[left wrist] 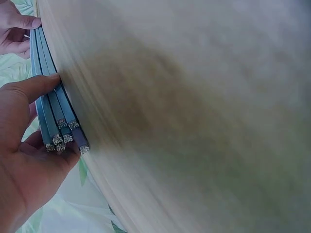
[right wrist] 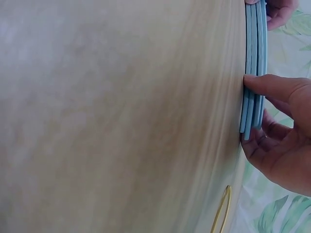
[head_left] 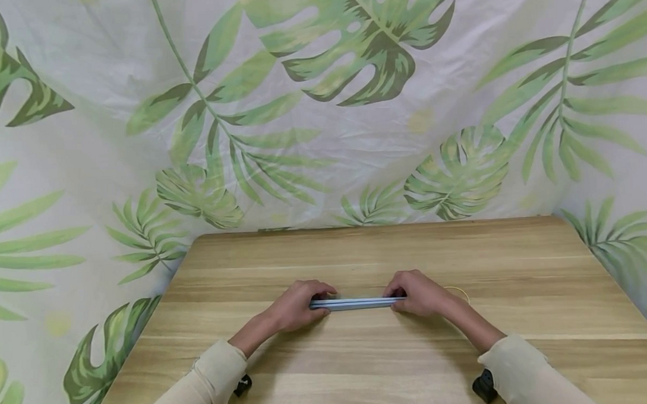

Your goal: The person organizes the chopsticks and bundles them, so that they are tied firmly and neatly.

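A bundle of slim, straight blue sticks (head_left: 356,303) lies crosswise just over the table, with both hands on it. My left hand (head_left: 297,304) grips the left end between thumb and fingers. In the left wrist view, several sticks (left wrist: 51,104) show sparkly, silvery tips beyond the left thumb, and one looks more purple. My right hand (head_left: 417,294) pinches the opposite end, thumb on the near side and fingers behind. There the sticks (right wrist: 250,109) end plain and blunt, at slightly uneven lengths.
A thin yellow loop, like a rubber band (head_left: 460,290), lies on the wooden table (head_left: 361,361) beside the right wrist. Black wrist devices (head_left: 485,386) show under the cuffs. A leaf-printed cloth (head_left: 326,136) hangs behind the table and at its sides.
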### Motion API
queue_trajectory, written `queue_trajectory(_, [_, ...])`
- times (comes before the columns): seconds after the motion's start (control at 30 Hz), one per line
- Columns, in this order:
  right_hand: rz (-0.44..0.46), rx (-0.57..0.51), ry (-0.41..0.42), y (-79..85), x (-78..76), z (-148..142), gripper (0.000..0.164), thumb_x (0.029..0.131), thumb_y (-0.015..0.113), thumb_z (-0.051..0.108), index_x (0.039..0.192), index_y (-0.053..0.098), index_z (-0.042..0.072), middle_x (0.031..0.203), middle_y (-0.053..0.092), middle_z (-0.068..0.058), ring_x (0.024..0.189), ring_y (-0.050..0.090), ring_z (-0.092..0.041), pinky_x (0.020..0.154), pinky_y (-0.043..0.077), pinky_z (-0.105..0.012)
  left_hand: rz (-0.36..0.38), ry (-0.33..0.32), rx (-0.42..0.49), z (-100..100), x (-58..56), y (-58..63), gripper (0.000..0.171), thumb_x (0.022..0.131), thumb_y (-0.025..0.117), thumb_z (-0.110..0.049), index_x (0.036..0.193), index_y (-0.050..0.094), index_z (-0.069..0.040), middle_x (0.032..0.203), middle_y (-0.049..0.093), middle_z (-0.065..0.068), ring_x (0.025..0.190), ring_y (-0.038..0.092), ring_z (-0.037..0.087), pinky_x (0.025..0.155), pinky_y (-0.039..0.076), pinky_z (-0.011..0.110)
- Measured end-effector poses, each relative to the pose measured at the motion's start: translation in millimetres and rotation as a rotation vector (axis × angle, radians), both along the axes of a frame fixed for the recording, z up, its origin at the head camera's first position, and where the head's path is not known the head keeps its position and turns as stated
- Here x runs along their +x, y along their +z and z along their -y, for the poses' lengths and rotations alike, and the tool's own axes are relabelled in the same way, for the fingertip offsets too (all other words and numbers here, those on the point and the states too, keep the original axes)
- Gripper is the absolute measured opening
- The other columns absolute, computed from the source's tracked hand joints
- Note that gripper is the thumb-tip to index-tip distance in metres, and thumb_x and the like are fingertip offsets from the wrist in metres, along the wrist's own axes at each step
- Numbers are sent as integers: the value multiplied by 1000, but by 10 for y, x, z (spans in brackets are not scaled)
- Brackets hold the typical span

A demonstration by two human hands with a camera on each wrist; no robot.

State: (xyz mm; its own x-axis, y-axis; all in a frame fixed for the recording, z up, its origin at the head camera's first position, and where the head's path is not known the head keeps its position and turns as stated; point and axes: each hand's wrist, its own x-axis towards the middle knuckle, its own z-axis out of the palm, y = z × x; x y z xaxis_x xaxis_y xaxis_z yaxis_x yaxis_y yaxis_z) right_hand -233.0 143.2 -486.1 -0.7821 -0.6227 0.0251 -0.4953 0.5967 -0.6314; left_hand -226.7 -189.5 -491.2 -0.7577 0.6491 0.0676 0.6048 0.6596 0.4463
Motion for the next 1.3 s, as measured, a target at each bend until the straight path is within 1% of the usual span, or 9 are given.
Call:
queue_trajectory(0.13, [0, -3, 0, 16, 21, 24, 15, 90, 81, 1, 96, 80, 14, 90, 72, 6, 81, 59, -1, 73, 51, -22, 15, -3, 4, -16, 16, 26, 37, 94, 83, -10, 130, 74, -7, 104, 77, 0, 93, 69, 6, 83, 59, 26])
queue_trajectory(0.37, [35, -7, 32, 40, 45, 49, 21, 87, 80, -3, 102, 78, 11, 91, 76, 3, 86, 65, -4, 78, 54, -24, 4, 3, -18, -43, 43, 32, 38, 91, 83, -7, 129, 74, -7, 104, 78, 1, 94, 70, 7, 83, 58, 26])
queue_trajectory(0.43, [18, 8, 46, 35, 56, 56, 21, 86, 79, -3, 102, 78, 11, 90, 75, 4, 85, 64, -3, 77, 54, -24, 0, -1, -26, -51, 47, 29, 40, 90, 82, -6, 129, 73, -8, 104, 78, 1, 94, 70, 8, 83, 58, 26])
queue_trajectory(0.57, [-13, 17, 36, 40, 84, 67, 23, 82, 79, -4, 102, 79, 9, 90, 76, 4, 85, 65, -3, 78, 55, -24, 14, 2, -37, -63, 51, 40, 46, 89, 82, -4, 134, 71, -8, 107, 78, 2, 97, 71, 10, 84, 58, 27])
queue_trajectory(0.73, [-22, 19, 17, 45, 114, 76, 28, 81, 79, -6, 106, 77, 8, 94, 77, 1, 90, 70, -9, 80, 57, -27, 45, 17, -54, -73, 62, 46, 50, 89, 82, -4, 137, 69, -9, 111, 80, 6, 101, 73, 12, 84, 59, 28])
queue_trajectory(0.9, [-61, 61, 16, 40, 157, 85, 26, 84, 80, -2, 106, 76, 11, 91, 75, 3, 84, 64, -6, 77, 53, -26, 18, 19, -80, -89, 88, 36, 40, 89, 82, -9, 128, 74, -10, 113, 80, 4, 95, 69, 9, 82, 57, 26])
queue_trajectory(1.0, [-86, 72, 10, 63, 180, 76, 22, 86, 79, 0, 104, 76, 12, 90, 73, 4, 80, 57, -4, 74, 50, -25, -16, 42, -87, -95, 104, 45, 34, 88, 82, -11, 122, 77, -10, 111, 79, 1, 92, 67, 7, 82, 56, 27])
queue_trajectory(1.13, [-75, 55, -13, 124, 203, 55, 20, 87, 79, 0, 104, 78, 11, 90, 72, 5, 79, 55, -4, 72, 49, -24, -40, 68, -56, -109, 117, 101, 30, 86, 82, -11, 116, 78, -10, 107, 79, 0, 89, 67, 7, 80, 56, 27])
queue_trajectory(1.3, [-67, 29, -48, 191, 219, 16, 19, 88, 80, -1, 101, 80, 13, 84, 70, 9, 74, 54, -3, 69, 48, -23, -15, 53, -13, -142, 126, 198, 25, 87, 82, -11, 112, 79, -11, 101, 79, -1, 81, 62, 4, 75, 53, 22])
